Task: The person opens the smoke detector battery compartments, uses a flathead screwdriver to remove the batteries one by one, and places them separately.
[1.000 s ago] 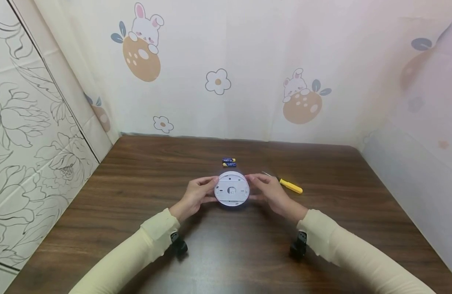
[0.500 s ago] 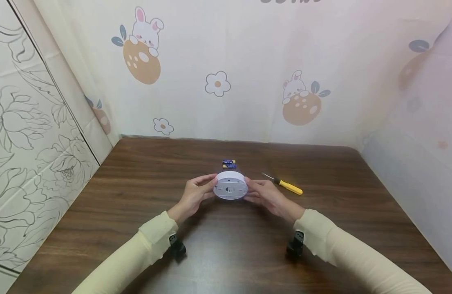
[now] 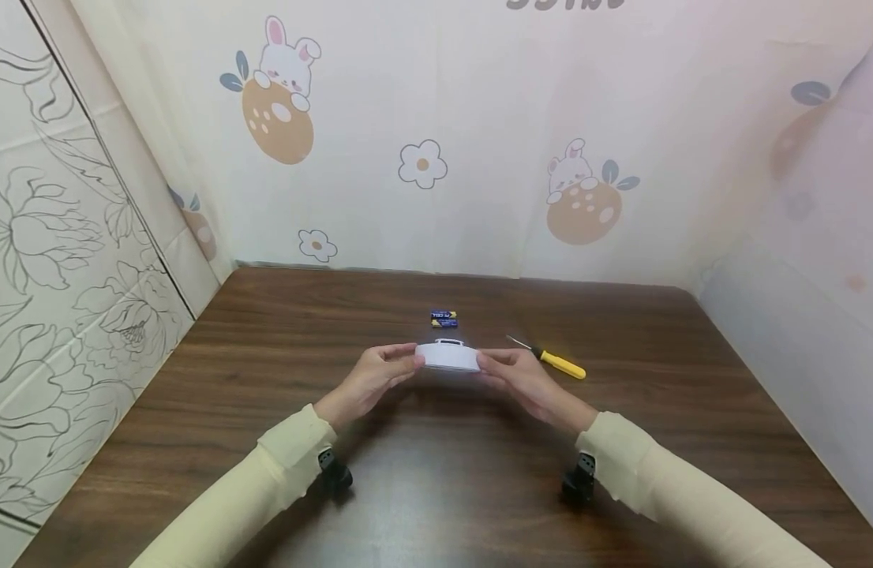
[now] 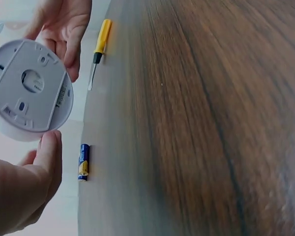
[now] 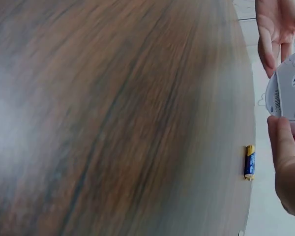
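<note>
A round white smoke detector (image 3: 448, 357) is held up over the table between both hands, seen nearly edge-on in the head view with a small raised part on top. My left hand (image 3: 369, 380) grips its left rim between thumb and fingers. On the opposite rim, my right hand (image 3: 527, 384) pinches it the same way. The left wrist view shows the underside of the detector (image 4: 43, 101), a flat mounting plate with a round central hole, slots and a printed label. Part of that same face appears at the right edge of the right wrist view.
Two blue-and-yellow batteries (image 3: 443, 319) lie side by side behind the detector. A screwdriver (image 3: 560, 364) with a yellow handle lies right of the hands. The dark wooden table (image 3: 436, 489) ends at a printed curtain (image 3: 493, 102) at the back.
Both hands have tipped the smoke detector, so its plate side has turned from facing the head camera to facing down and its side wall now shows. The batteries and screwdriver stay put.
</note>
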{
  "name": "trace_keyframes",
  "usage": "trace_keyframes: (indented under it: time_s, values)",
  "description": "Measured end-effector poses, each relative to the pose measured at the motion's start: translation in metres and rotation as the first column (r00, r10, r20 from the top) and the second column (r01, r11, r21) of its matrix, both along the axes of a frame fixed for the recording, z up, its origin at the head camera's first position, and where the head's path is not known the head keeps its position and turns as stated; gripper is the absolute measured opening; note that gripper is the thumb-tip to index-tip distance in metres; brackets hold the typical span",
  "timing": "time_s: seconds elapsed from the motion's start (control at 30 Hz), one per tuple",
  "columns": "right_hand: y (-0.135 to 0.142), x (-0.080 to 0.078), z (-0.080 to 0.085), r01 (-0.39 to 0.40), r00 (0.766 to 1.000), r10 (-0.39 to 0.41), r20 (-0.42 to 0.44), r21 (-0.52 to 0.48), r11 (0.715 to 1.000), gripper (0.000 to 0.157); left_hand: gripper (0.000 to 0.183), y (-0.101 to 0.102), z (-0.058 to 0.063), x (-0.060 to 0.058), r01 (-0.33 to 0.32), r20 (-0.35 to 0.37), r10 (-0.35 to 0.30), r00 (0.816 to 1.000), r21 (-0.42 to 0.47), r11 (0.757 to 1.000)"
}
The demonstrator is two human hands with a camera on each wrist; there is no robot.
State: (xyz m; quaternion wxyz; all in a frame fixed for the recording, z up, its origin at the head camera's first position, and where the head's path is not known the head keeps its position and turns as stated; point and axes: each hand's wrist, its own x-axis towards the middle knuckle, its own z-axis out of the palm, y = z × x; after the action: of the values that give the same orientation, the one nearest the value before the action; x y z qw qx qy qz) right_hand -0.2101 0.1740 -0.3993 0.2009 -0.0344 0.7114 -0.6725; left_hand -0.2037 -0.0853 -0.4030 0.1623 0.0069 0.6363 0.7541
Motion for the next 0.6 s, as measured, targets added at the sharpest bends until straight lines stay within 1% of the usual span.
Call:
trace_keyframes:
  time_s: [0.1, 0.23, 0.33, 0.5, 0.6]
  values:
    - [0.0027, -0.0005, -0.0017, -0.01, 0.998, 0.014, -0.062, 0.069, 0.998, 0.059, 0.05, -0.0006, 0.0016, -0.0008, 0.021, 0.006, -0.021, 1.0, -0.051, 0.998]
    - [0.0056, 0.0002, -0.0017, -0.016, 0.988, 0.04, -0.147, 0.163, 0.987, 0.056, 0.049, -0.0003, 0.0059, -0.0013, 0.032, -0.026, -0.037, 0.999, -0.17, 0.985]
    - [0.0065, 0.0009, -0.0001, -0.007, 0.979, 0.053, -0.199, 0.221, 0.975, 0.056, 0.05, -0.0004, 0.0088, -0.0011, 0.034, -0.064, -0.049, 0.997, -0.22, 0.975]
    - [0.0084, -0.0009, 0.0025, -0.023, 0.962, 0.087, -0.258, 0.244, 0.97, 0.058, 0.054, -0.002, 0.0097, -0.0007, 0.043, -0.129, -0.072, 0.989, -0.215, 0.976]
    - [0.0105, -0.002, 0.0056, -0.046, 0.941, 0.125, -0.315, 0.248, 0.968, 0.056, 0.056, -0.0022, 0.0101, -0.0001, 0.059, -0.176, -0.095, 0.98, -0.2, 0.978]
